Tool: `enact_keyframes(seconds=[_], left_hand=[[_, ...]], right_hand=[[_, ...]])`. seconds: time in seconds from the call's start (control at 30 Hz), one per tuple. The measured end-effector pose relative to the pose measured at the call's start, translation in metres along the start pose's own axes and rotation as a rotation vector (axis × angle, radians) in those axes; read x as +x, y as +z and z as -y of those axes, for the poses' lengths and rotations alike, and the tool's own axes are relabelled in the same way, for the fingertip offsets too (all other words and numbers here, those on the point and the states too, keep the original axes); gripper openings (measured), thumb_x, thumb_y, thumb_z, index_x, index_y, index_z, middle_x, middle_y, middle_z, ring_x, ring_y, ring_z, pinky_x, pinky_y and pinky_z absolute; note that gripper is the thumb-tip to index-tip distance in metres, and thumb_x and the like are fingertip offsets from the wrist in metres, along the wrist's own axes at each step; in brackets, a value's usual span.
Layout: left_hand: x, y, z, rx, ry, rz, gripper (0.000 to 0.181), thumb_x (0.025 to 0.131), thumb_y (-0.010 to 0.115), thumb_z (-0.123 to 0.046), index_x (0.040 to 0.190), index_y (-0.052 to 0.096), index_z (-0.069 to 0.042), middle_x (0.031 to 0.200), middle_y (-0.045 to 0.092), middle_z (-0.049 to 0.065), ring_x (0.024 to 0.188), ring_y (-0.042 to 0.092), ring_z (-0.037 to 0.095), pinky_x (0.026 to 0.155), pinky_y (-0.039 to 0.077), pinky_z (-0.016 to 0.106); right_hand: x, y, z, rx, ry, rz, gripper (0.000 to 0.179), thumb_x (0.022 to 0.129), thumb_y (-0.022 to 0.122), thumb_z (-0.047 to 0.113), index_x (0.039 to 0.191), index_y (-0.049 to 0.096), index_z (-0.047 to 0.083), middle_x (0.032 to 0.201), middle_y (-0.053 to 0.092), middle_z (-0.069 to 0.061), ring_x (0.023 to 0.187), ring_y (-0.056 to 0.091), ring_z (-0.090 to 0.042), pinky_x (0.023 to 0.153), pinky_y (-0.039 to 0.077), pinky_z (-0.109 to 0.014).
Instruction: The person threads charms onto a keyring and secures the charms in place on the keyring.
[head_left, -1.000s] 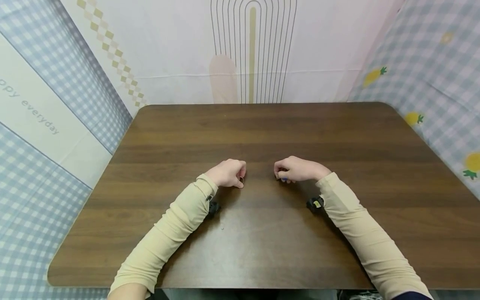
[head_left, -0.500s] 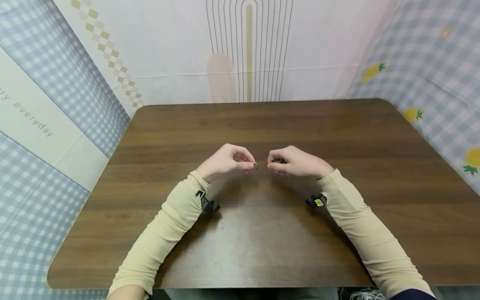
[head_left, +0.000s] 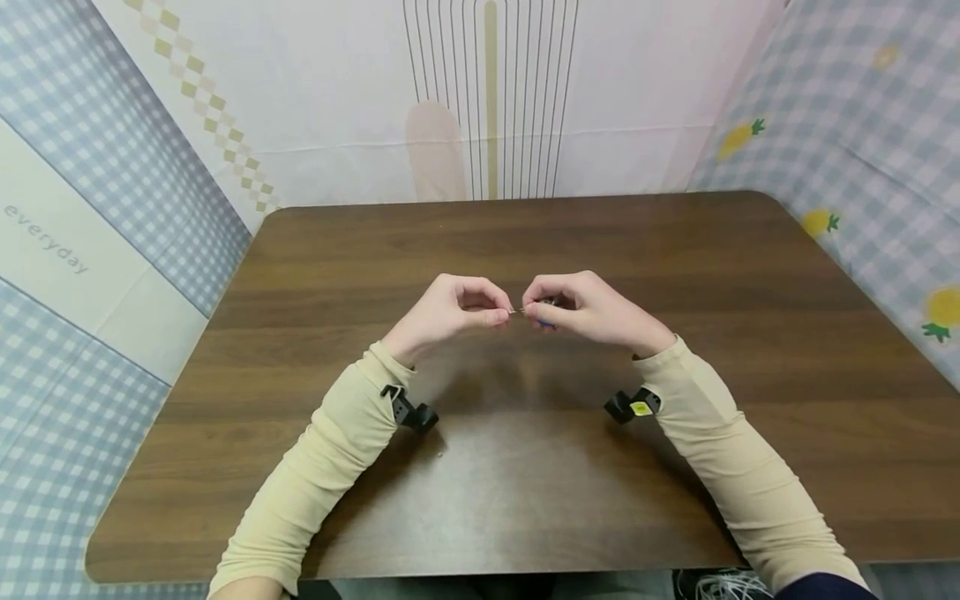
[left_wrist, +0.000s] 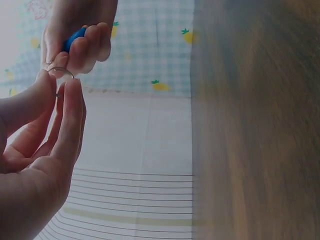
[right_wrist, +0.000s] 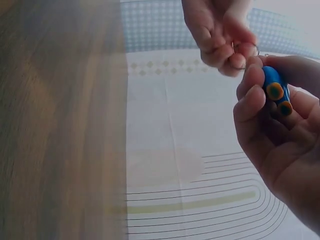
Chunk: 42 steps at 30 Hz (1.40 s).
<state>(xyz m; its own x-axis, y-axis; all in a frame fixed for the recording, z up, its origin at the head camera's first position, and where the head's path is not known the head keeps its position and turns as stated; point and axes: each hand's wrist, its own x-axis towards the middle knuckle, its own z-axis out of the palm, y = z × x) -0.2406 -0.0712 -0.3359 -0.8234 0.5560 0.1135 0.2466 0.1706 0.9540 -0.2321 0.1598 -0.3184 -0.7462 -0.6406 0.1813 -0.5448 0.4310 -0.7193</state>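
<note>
Both hands are raised over the middle of the table, their fingertips almost meeting in the head view. My left hand [head_left: 442,317] pinches a thin metal key ring [left_wrist: 62,68] between thumb and fingers. In my right hand [head_left: 600,315] is a small blue figure charm [right_wrist: 270,75] with two rounded orange-and-green ends; the curled fingers cover much of it. The right thumb and fingertip pinch close by the key ring, where the small connecting piece is mostly hidden by the fingers.
The brown wooden table [head_left: 480,500] spreads beneath both hands. A white patterned cloth [head_left: 637,83] hangs along its far edge, with blue checked cloth [head_left: 862,167] at the sides. Small black cameras [head_left: 415,415] are strapped at the wrists. A white cord bundle [head_left: 731,586] shows below the front edge.
Both hands have lifted and moved toward each other, the left one rightward with the key ring. The blue charm has stayed in the right hand. The head view has shifted slightly.
</note>
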Motion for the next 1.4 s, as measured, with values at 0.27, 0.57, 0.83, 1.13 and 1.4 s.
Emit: enact_keyframes(seconds=[0.27,0.57,0.83,1.13,1.4], left_hand=[[-0.001,0.004,-0.004,0.104,0.099,-0.022,0.007,0.083,0.073,-0.001,0.089,0.07,0.0,0.091,0.07,0.011,0.081,0.066,0.01,0.08,0.055,0.024],[-0.002,0.007,-0.003,0.118,0.149,-0.02,0.008,0.081,0.074,0.003,0.087,0.071,0.002,0.091,0.068,0.013,0.084,0.064,0.011,0.083,0.057,0.029],[-0.008,0.009,-0.006,0.015,0.157,-0.007,0.008,0.083,0.072,0.002,0.09,0.068,0.004,0.098,0.065,0.014,0.087,0.065,0.012,0.087,0.056,0.028],[-0.005,0.01,-0.005,-0.124,0.119,-0.073,0.016,0.083,0.069,0.007,0.098,0.063,0.009,0.102,0.065,0.013,0.089,0.067,0.009,0.087,0.056,0.027],[-0.005,0.01,-0.004,-0.292,0.04,-0.072,0.025,0.084,0.065,0.009,0.107,0.057,0.006,0.09,0.069,0.0,0.086,0.07,0.011,0.084,0.058,0.03]], right_hand=[[0.0,0.004,0.004,-0.154,-0.046,-0.065,0.01,0.094,0.062,0.016,0.086,0.065,0.019,0.067,0.053,0.007,0.056,0.042,-0.006,0.055,0.037,-0.021],[-0.003,0.006,0.003,-0.198,-0.055,-0.07,0.011,0.092,0.062,0.011,0.084,0.067,0.018,0.069,0.056,0.007,0.058,0.043,-0.006,0.057,0.037,-0.02],[-0.003,0.007,0.001,-0.192,-0.03,-0.062,0.008,0.093,0.063,0.014,0.087,0.067,0.017,0.07,0.056,0.007,0.059,0.043,-0.007,0.057,0.037,-0.021],[0.001,0.011,-0.001,-0.24,-0.06,-0.111,0.005,0.092,0.065,0.014,0.09,0.069,0.011,0.075,0.064,0.003,0.06,0.046,-0.007,0.057,0.04,-0.021],[0.0,0.014,-0.003,-0.278,-0.131,-0.115,0.014,0.092,0.065,0.011,0.105,0.07,0.01,0.082,0.07,0.002,0.065,0.052,-0.005,0.062,0.045,-0.021]])
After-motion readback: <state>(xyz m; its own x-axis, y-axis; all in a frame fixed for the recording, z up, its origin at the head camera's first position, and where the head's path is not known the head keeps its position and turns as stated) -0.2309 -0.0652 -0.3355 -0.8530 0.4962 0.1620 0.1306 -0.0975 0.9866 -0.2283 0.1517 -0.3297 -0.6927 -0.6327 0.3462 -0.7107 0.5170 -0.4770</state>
